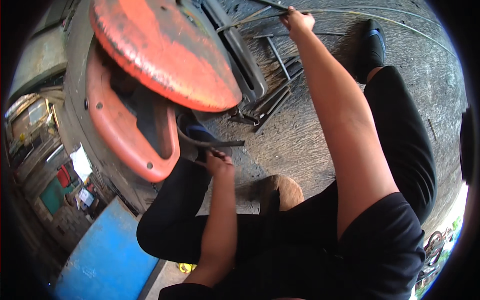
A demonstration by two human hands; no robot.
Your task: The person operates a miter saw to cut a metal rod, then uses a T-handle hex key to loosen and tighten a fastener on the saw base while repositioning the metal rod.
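Far out at the top, my right hand is closed around a long thin metal rod that bends away to the right. My left hand is low and near, beside the orange-red machine, its fingers curled just under a dark curved bar. Whether it grips that bar or a small thing in the fingers, I cannot make out. The machine has a worn, paint-chipped round cover and a rounded orange-red frame below it.
More dark metal bars lie on the rough concrete floor right of the machine. A wooden block is between my legs. A blue panel stands at lower left, with clutter behind it. My shod foot rests at upper right.
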